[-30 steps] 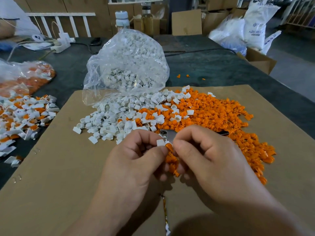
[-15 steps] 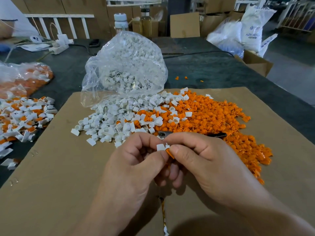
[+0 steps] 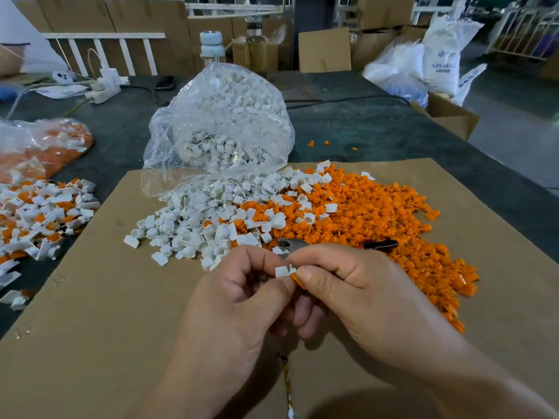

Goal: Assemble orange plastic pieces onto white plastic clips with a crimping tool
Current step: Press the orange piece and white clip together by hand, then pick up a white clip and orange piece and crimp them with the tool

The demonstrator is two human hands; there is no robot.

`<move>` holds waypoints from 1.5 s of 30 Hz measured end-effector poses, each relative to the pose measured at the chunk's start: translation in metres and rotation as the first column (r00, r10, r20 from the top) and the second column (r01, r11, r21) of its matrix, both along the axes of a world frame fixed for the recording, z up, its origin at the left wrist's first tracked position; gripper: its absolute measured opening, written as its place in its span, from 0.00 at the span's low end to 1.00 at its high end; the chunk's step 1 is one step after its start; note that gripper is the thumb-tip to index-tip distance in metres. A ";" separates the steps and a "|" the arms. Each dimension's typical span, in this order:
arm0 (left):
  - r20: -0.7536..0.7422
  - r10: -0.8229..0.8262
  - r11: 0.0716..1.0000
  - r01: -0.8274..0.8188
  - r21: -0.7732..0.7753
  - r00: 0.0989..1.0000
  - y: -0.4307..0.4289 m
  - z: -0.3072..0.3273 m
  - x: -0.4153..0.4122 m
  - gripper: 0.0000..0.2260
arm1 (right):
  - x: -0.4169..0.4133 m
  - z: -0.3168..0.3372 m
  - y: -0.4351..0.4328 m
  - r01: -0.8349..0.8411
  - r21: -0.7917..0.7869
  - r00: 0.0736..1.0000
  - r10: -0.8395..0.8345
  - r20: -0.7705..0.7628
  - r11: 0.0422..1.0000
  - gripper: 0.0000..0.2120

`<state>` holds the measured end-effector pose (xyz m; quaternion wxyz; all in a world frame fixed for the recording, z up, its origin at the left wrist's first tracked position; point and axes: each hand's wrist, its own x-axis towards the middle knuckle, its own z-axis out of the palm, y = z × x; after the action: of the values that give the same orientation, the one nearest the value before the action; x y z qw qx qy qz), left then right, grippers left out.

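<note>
My left hand (image 3: 239, 300) pinches a small white clip (image 3: 282, 271) between thumb and fingers. Touching it from the right, my right hand (image 3: 360, 297) pinches an orange piece (image 3: 298, 281) against the clip. Just behind the hands lies the crimping tool (image 3: 332, 244), its metal head and dark handle showing on the orange pieces, partly hidden by my right hand. A heap of loose white clips (image 3: 205, 225) spills from a clear bag (image 3: 220, 125) onto the cardboard sheet (image 3: 106, 313). A heap of orange pieces (image 3: 393, 219) spreads to the right.
A pile of white-and-orange assembled parts (image 3: 39, 216) lies at the left on the dark table (image 3: 378, 128), beside a bag of orange pieces (image 3: 39, 146). Bottles (image 3: 213, 49), a power strip (image 3: 102, 92), boxes and white sacks (image 3: 441, 55) stand at the back.
The orange pieces bunched under my fingers are gone from sight. Both hands stay together over the cardboard, still holding the white clip and one orange piece.
</note>
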<state>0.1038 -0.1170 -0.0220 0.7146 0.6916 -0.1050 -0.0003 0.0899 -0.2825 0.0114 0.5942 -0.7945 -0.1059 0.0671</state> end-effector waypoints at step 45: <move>-0.323 0.043 0.865 -0.197 -0.461 0.945 0.010 0.017 0.013 0.06 | 0.006 0.013 -0.021 0.387 -0.719 0.853 0.072 0.517 0.577 0.22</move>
<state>0.1166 -0.1072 -0.0050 0.8718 0.4859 0.0527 -0.0343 0.0956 -0.3036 0.0239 0.1270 -0.9704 -0.1376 -0.1525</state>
